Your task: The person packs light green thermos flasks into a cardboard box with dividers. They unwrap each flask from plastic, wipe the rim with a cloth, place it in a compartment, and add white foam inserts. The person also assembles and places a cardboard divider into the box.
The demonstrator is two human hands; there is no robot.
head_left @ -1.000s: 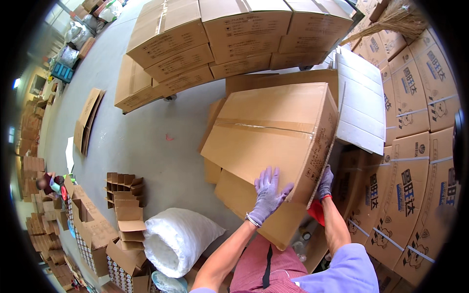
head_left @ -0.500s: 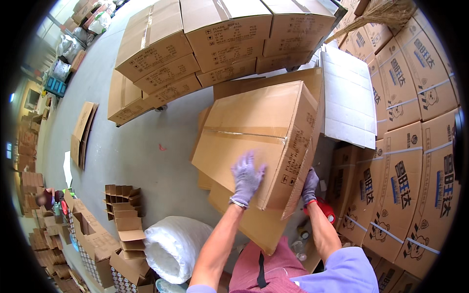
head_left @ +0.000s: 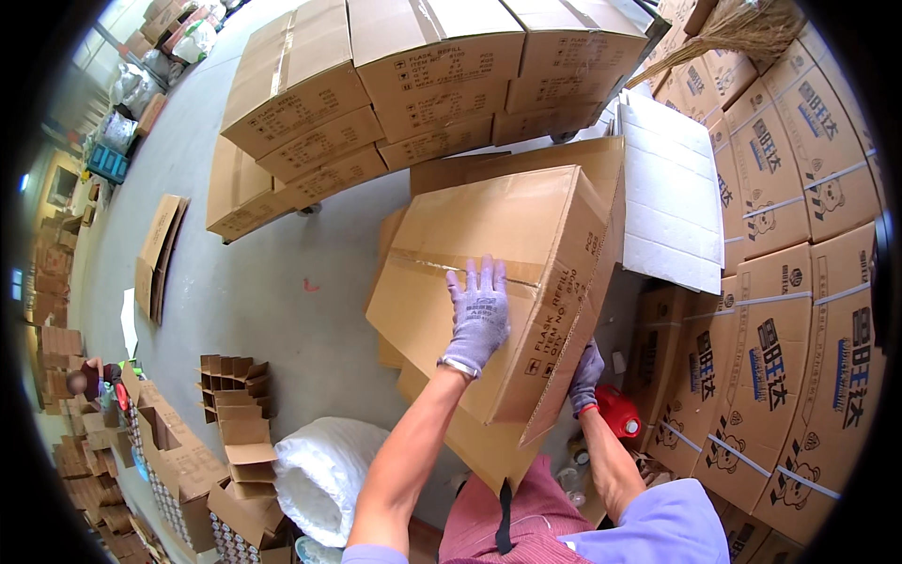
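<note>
A large brown cardboard box (head_left: 442, 324), taped along its middle seam, stands tilted before me. My left hand (head_left: 479, 315), in a grey-purple glove, lies flat on it beside the tape with the fingers spread. At the box's right edge is my right hand (head_left: 586, 376), gloved too, its fingers partly hidden behind the cardboard. It seems to hold the edge, but its grip does not show fully. Flat cardboard sheets (head_left: 451, 395) lean under and behind the box.
Stacked closed cartons (head_left: 432, 70) stand on a wheeled cart ahead. White foam board (head_left: 669, 188) and strapped cartons (head_left: 770, 348) line the right, near a red container (head_left: 617, 414). A white plastic roll (head_left: 324, 475) and cardboard dividers (head_left: 240, 399) lie left. Another person (head_left: 89, 378) is far left.
My left hand has moved up the box to the tape seam, its fingers now flat. My right hand has shifted slightly down and left along the edge, and the box has tilted a little.
</note>
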